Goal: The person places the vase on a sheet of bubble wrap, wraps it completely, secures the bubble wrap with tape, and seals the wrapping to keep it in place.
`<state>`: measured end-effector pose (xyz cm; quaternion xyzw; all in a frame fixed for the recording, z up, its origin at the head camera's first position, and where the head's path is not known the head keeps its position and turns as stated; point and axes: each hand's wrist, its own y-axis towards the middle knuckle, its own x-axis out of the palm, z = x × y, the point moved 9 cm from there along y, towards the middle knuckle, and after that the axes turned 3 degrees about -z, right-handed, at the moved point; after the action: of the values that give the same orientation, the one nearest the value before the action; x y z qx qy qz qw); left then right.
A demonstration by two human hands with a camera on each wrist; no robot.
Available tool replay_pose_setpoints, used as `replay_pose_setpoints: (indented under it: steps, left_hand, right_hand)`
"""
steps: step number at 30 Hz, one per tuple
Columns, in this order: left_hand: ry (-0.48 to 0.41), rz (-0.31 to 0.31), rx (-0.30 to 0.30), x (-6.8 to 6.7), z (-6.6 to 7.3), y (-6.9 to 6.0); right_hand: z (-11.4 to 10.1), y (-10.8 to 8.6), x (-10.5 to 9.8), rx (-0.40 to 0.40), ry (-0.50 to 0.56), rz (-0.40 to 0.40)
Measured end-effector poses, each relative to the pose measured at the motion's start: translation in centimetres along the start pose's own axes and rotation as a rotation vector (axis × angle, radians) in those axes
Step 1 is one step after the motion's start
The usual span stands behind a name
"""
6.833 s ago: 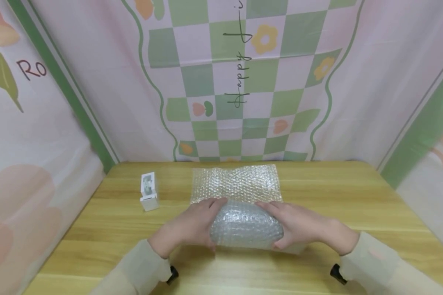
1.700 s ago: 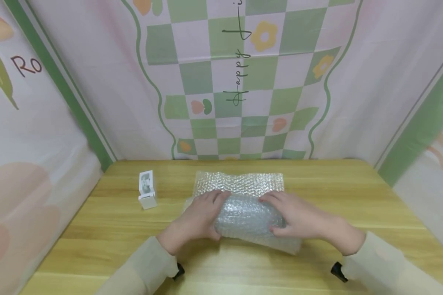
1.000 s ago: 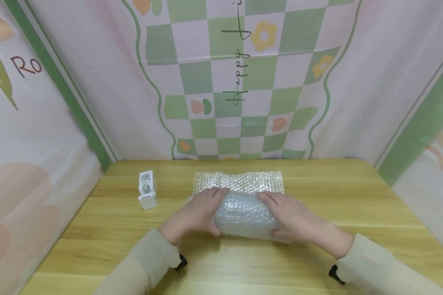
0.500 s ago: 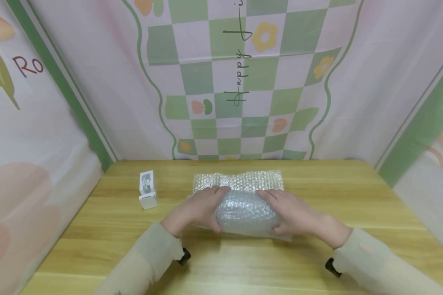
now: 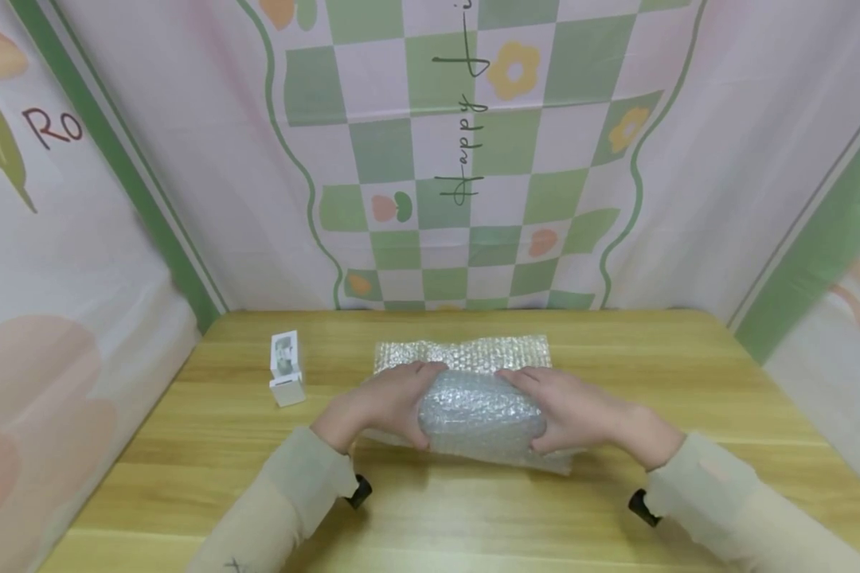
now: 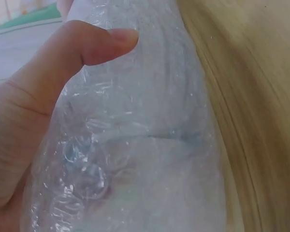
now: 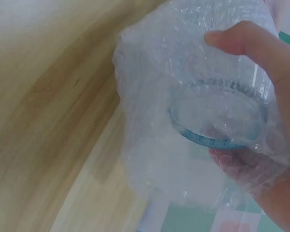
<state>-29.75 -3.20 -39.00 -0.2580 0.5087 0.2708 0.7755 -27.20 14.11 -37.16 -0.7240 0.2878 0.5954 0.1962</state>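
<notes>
A roll of clear bubble wrap lies across the middle of the table, with a flat part of the sheet spread behind it. My left hand grips the roll's left end, thumb on the near side. At the right end my right hand holds it the same way. The left wrist view shows my left thumb pressed on the wrap. In the right wrist view a round, bluish rim shows through the wrap, beside my right hand; the rest of the wrapped thing is blurred by the layers.
A small white box with a grey picture stands on the wooden table at the back left. A printed curtain hangs behind the table's far edge, with more cloth at both sides.
Compared with the oldest view, the roll and both hands are slightly farther back, and less flat sheet shows behind. Over the last second the roll has shifted only slightly between the hands.
</notes>
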Motion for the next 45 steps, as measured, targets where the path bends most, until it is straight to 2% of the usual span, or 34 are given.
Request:
replay_pose_setpoints:
  steps: [6,13,20,27,36,41,45]
  left_hand:
    - [-0.067,-0.026,0.008,-0.16,0.21,-0.07]
    - [-0.093,-0.046,0.019,-0.31,0.48,0.0]
    - [-0.083,-0.076,0.006,-0.15,0.37,-0.09]
    - [-0.145,-0.107,-0.002,0.05,0.27,-0.11]
    - [-0.167,-0.162,-0.038,0.23,0.35,-0.17]
    - [-0.205,-0.152,-0.07,0.22,0.13,-0.19]
    - [-0.199,-0.12,-0.059,0.1,0.16,-0.25]
  right_hand:
    - [0.19,0.02,-0.16,0.0,0.047,-0.026]
    - [0.19,-0.02,-0.26,-0.012,0.075,-0.026]
    - [0.17,-0.07,-0.2,0.0,0.111,-0.052]
    - [0.32,-0.13,0.13,0.017,0.155,-0.084]
    - [0.38,-0.21,0.17,0.027,0.211,-0.118]
    - [0.65,-0.24,0.28,0.043,0.233,-0.132]
    - [0.82,-0.2,0.36,0.041,0.244,-0.147]
